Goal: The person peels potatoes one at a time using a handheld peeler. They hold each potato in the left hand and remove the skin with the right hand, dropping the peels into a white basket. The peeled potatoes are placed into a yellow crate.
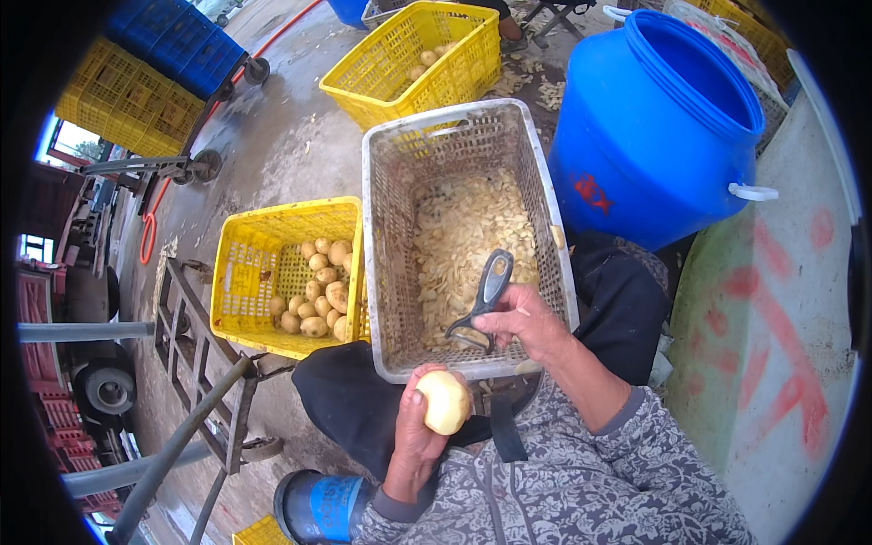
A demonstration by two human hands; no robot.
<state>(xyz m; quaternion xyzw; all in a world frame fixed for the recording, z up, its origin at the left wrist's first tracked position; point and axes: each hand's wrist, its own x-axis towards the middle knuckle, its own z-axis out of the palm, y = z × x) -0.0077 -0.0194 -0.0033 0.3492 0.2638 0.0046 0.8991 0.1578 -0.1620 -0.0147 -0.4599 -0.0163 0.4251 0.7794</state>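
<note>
My left hand (417,436) holds a peeled, pale yellow potato (444,402) just in front of the near rim of a grey plastic crate (470,112). Potato peelings (449,259) cover much of the crate's bottom. Over the crate's near right part, my right hand (521,319) grips a dark grey Y-shaped peeler (492,279), its blade end pointing down and left. The blade does not touch the potato. Left of the grey crate stands a yellow plastic crate (286,211) with several unpeeled potatoes (327,300) inside.
A blue plastic barrel (633,129) stands at the right. Another yellow crate (409,61) with potatoes is beyond the grey one. A metal hand cart (197,368) lies left, a dark bucket (320,504) below. Stacked crates (129,102) are at upper left. A person's foot (512,42) shows at the top.
</note>
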